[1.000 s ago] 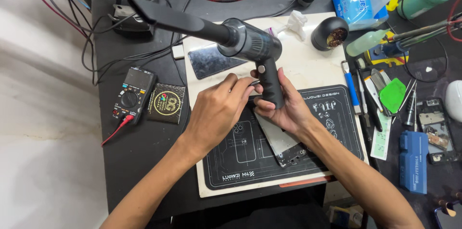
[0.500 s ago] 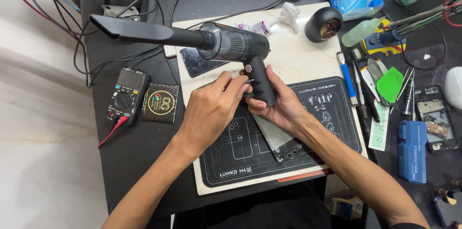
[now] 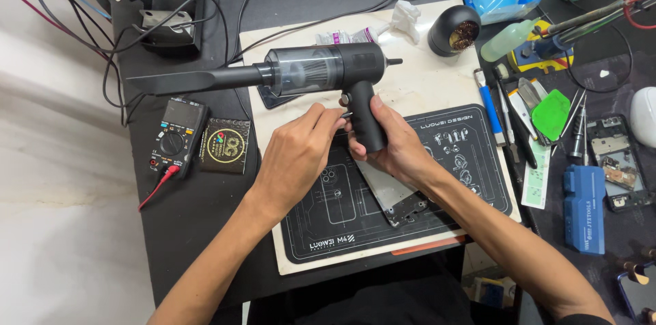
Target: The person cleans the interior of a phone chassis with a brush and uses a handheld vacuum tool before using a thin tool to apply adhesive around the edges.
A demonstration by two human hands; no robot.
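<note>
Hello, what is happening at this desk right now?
A person sits at a cluttered repair bench and holds a black handheld vacuum above a dark work mat. The right hand grips its handle, and the left hand touches the handle near the trigger. The long flat nozzle points left, over the cables. Under the hands, a phone frame lies on the mat. A multimeter rests to the left, and hand tools lie to the right.

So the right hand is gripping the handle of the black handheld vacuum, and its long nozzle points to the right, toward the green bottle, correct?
Not quite. The right hand does grip the handheld vacuum by its handle, but the head view shows the nozzle pointing left, toward the multimeter side.
</note>
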